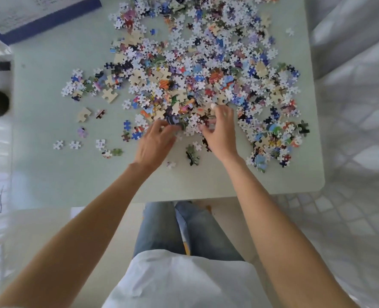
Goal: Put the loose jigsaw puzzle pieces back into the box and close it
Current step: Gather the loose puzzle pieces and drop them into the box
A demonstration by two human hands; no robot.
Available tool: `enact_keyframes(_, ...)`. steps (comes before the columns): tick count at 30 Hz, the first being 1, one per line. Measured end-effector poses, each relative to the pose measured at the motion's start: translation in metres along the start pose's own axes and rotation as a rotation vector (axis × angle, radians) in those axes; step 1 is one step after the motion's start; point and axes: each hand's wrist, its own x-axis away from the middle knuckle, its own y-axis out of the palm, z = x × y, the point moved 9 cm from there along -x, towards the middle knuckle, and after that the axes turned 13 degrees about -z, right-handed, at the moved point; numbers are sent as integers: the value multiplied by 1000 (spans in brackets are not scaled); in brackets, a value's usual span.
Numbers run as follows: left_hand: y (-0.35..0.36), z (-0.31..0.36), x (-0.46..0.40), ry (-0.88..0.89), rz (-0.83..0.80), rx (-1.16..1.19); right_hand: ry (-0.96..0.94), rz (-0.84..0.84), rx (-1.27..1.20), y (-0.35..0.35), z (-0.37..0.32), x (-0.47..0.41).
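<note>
Both hands curl into the near edge of the jigsaw pieces (195, 70): the left hand (155, 143) and right hand (220, 132) each pinch a few. Cupping them together should gather more per trip to the box (28, 16).

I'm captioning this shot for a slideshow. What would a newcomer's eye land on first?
The big heap of puzzle pieces spread over most of the pale table, thickest at centre and far side. Next, the left hand and right hand reaching into its near edge, fingers curled among pieces. A blue-edged box sits far left.
</note>
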Motion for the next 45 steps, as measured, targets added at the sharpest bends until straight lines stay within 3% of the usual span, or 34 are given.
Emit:
enact_keyframes(3, 12, 31, 19, 195, 4, -88, -57, 116, 67, -26, 15, 44)
enact_keyframes(6, 70, 66, 42, 443, -246, -370, 67, 214, 200, -42, 62, 94)
enact_keyframes(10, 93, 54, 22, 461, -354, -528, 359, 266, 295, -55, 127, 110)
enact_keyframes(15, 59, 23, -27, 413, -287, -568, 563, 315, 193, -48, 141, 88)
enact_keyframes(19, 32, 9, -40, 411, -219, -589, 444, 274, 163, -11, 91, 36)
enact_keyframes(22, 8, 0, -39, 342, -131, -327, 276, 182, 79, 17, 46, -7)
enact_keyframes(26, -27, -55, -40, -120, 12, 32, 75, 19, -161, 32, -5, -44)
enact_keyframes(29, -29, -81, -42, -367, -92, 173, 27, -123, -292, 28, -22, -56)
enact_keyframes(31, -26, -74, -49, -380, -192, 168, 7, -179, -186, 15, -23, -59)
enact_keyframes(36, -15, -39, -78, -285, -331, 18, 24, -374, 455, 10, -15, -59)
enact_keyframes(45, -27, -42, -94, -172, -283, 108, 47, -302, 503, 9, -36, -77)
